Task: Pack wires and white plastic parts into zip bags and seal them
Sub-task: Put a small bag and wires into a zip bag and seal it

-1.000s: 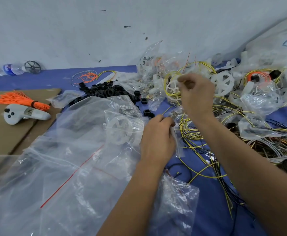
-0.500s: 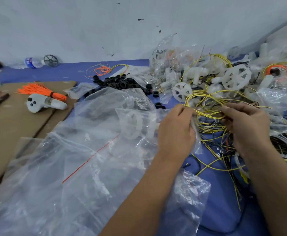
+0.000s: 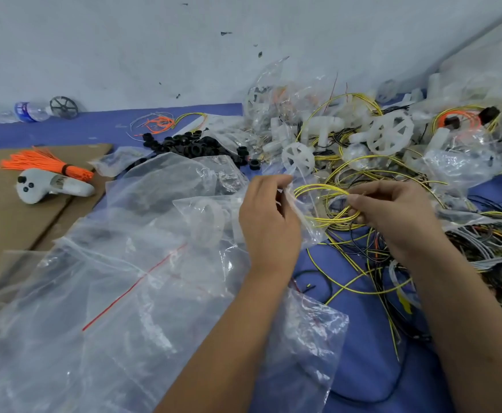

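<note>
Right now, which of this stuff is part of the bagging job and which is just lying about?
In the job:
left hand holding the zip bag open
right hand pinching the yellow wire coil
white plastic wheel

Lying about:
orange tie bundle
white controller
water bottle
black rings

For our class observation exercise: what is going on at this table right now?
A person is packing parts. The left hand pinches the mouth of a clear zip bag, while the right hand holds a coil of yellow wire at the opening. The wire is not yet fully inside and the bag is unsealed. White plastic wheels and loose wires lie beyond.
</note>
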The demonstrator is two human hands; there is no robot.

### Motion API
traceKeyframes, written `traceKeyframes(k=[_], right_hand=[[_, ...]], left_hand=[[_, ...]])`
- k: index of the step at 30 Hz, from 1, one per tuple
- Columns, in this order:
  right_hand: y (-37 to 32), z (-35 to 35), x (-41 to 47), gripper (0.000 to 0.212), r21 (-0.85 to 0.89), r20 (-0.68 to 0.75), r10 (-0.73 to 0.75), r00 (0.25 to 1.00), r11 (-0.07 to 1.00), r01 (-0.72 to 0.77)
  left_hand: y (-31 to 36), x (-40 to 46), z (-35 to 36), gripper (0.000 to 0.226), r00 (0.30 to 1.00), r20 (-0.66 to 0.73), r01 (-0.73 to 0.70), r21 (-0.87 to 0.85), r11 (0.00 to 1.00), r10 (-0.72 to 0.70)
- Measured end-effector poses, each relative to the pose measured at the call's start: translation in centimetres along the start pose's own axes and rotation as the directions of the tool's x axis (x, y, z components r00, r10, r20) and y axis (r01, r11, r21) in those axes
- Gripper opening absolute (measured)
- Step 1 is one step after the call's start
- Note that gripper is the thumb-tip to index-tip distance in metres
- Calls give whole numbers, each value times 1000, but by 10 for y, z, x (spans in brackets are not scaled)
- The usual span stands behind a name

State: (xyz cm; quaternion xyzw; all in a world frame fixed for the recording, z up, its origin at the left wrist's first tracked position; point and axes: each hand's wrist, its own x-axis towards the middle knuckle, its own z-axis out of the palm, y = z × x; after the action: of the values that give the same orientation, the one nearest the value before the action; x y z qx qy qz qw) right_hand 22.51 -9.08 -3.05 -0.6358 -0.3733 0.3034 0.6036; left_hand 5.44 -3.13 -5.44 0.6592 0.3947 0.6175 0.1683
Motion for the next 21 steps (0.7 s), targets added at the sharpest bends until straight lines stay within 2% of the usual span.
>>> traceKeyframes(k=[4,9,12,15,17,19,21], right_hand=[[-2,4,-4,6,-149,26,-108,994,983,111],[-4,19,-9,5,-30,168,-114,979,992,121],[-3,24,-11,4,-41,202,-98,974,993,109],[3,30,-11,4,-310,118,-177,977,928,206],[5,37,-14,5,-372,93,-230,969,894,248],[6,43,-16,8,-131,119,-163,979,975,178],[3,44,-17,10,154,157,-85,984,986,61]], left_hand=[[1,-2,2,21,989,82,-130,63,990,124],[6,-6,5,22,959,164,-244,74,967,230],[6,-7,7,20,951,164,-276,63,959,263],[8,-8,9,21,942,154,-307,34,951,299],[7,-8,10,20,937,153,-322,25,947,314],[6,-8,10,19,935,151,-327,24,945,320],[6,-8,9,19,934,141,-334,23,942,328]])
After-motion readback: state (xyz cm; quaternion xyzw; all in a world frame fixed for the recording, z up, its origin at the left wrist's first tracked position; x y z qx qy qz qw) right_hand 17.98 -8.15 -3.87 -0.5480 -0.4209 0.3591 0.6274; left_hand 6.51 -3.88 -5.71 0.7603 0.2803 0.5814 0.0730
